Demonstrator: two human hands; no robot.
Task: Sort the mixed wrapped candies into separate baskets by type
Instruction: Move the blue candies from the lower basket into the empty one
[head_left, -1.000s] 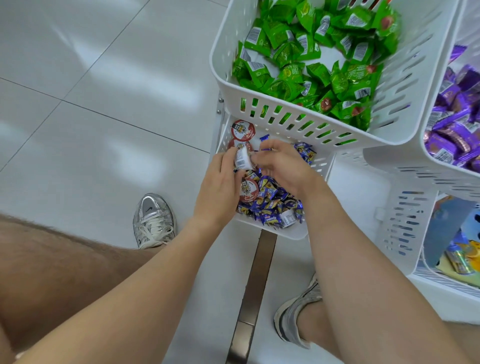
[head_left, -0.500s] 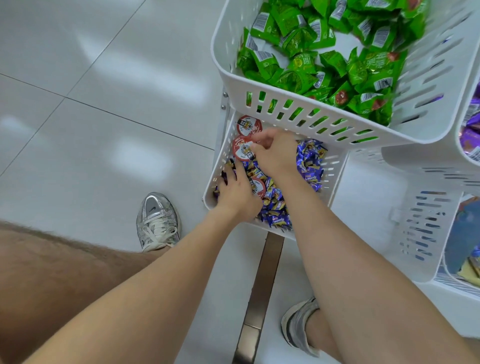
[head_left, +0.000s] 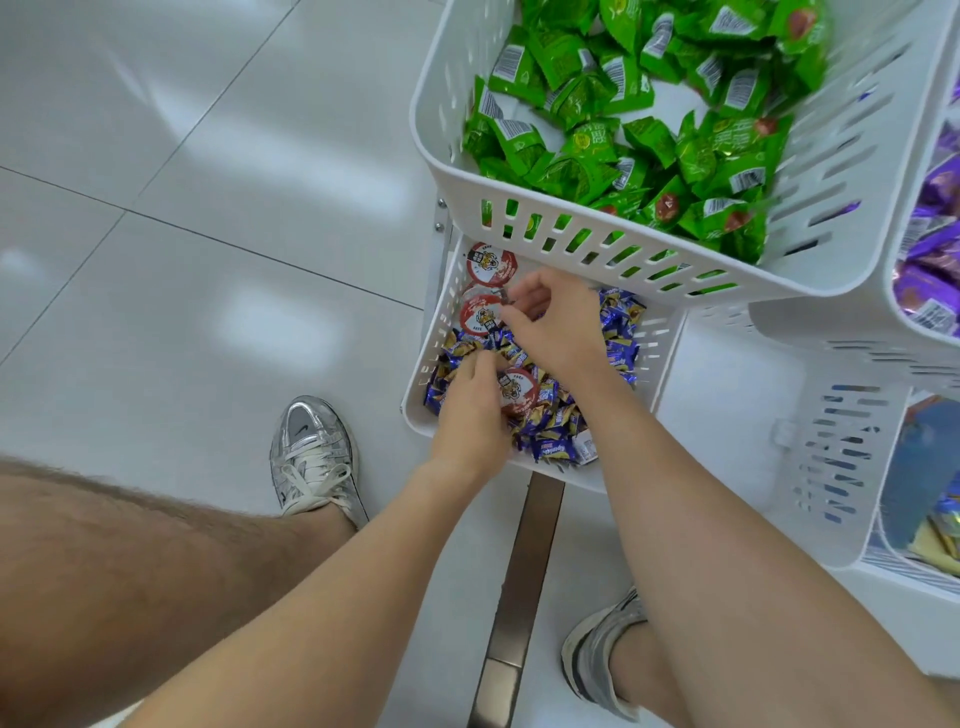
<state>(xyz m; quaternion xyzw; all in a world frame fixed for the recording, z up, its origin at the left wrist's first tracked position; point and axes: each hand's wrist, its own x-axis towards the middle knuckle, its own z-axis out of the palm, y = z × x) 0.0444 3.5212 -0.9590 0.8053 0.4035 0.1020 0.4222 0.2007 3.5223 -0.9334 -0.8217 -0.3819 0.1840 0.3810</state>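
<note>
Head view. Glossy white floor tiles (head_left: 208, 156). The lower basket (head_left: 415, 415) has its far part hidden under the upper basket (head_left: 571, 244) of green candies (head_left: 587, 140); barcodes show, print unreadable. Contents: blue-and-gold candies (head_left: 550, 447) lying every way, and three round cups (head_left: 491, 265) with tiger-cartoon lids facing up, text illegible. Right hand (head_left: 561, 327): thumb and forefinger pinch the middle round cup (head_left: 480, 318) at its rim. Left hand (head_left: 472, 415): fingers curled into the blue pile, grip hidden. Purple candies (head_left: 930, 270) are cut off at right.

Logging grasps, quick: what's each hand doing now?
Left hand: buried in blue candies, grip cannot be told.
Right hand: pinching red-lidded cup.
</note>
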